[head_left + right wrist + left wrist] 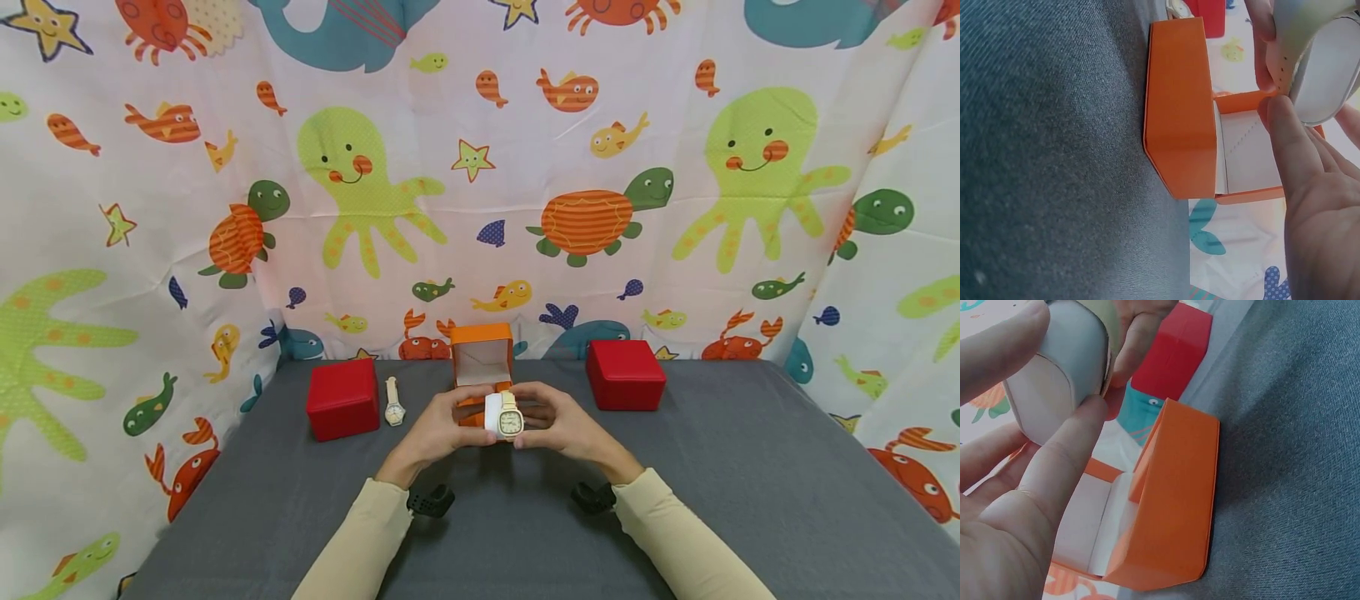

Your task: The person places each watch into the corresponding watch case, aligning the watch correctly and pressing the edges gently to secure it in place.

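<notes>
A watch [511,422] with a squarish gold case and a pale yellow strap is wrapped around a white watch pillow [492,417]. My left hand [442,425] grips the pillow's left end between thumb and fingers. At the other end, my right hand [566,421] holds it, fingertips beside the strap. The dial faces back toward me. Both wrist views show the pillow [1075,356] raised above an orange watch box [1182,106]. That box stands with its lid [482,360] up, showing a pale lining; the hands partly hide its base in the head view.
To the left, a shut red box [343,400] sits beside a second watch [393,404] with a cream strap, lying on the dark grey table [495,542]. Another red box [626,375] is at the right. A sea-animal curtain [480,233] hangs behind the table.
</notes>
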A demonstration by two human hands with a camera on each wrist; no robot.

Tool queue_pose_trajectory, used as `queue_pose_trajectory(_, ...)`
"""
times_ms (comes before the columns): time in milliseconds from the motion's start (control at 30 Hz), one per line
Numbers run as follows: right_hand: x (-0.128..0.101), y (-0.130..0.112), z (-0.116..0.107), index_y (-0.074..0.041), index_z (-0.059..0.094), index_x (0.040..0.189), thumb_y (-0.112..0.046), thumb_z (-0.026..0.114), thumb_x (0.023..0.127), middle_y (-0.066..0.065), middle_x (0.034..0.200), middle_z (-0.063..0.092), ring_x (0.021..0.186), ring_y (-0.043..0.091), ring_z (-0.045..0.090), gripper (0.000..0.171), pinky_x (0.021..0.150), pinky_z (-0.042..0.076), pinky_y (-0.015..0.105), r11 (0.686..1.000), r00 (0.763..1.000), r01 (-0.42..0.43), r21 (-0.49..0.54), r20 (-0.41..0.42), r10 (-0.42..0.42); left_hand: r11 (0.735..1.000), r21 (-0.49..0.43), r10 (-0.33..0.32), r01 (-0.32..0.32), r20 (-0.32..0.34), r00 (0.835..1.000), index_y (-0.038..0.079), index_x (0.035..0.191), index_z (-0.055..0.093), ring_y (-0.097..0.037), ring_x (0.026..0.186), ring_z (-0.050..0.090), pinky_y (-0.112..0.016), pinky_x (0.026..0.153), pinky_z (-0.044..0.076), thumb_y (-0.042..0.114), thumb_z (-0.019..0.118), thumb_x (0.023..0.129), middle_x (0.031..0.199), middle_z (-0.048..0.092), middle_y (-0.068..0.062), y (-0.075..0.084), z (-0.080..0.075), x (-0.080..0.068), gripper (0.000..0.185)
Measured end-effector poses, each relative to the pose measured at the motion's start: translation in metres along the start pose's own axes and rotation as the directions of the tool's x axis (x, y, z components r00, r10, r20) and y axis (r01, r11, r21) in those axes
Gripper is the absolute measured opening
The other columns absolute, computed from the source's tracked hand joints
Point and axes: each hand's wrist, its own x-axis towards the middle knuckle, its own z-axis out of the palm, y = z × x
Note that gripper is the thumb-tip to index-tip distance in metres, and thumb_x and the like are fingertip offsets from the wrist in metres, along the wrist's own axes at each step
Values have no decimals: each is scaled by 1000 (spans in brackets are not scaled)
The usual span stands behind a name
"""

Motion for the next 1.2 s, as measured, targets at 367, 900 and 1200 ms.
queue_pose_trajectory(367, 5, 29, 1, -8, 42, 137, -9, 77, 80, 14, 133, 46, 115, 34, 55, 67, 95, 46, 45, 1000, 1000, 11, 28, -1, -11, 998, 5, 55, -55, 19, 998, 12, 136, 53, -29, 109, 56, -37, 83, 54, 13, 81, 76, 134, 49, -4, 0, 7, 2, 67)
queue_pose_trajectory(900, -2, -20, 18, 2, 60, 116, -3, 75, 79, 21, 124, 54, 111, 32, 54, 40, 91, 47, 54, 882, 943, 269, -386, -79, -322, 996, 4, 84, -84, -4, 996, 7, 138, 51, -33, 109, 57, -36, 86, 53, 17, 81, 77, 128, 55, -11, -4, 3, 1, 69)
queue_pose_trajectory(1200, 3, 11, 15, -5, 61, 118, -8, 73, 82, 15, 127, 52, 111, 26, 53, 38, 89, 50, 50, 868, 944, 264, -420, -74, -323, 996, 13, 91, -91, -14, 996, 9, 137, 52, -31, 109, 57, -36, 86, 53, 21, 81, 77, 127, 56, -6, -4, 5, 1, 68)
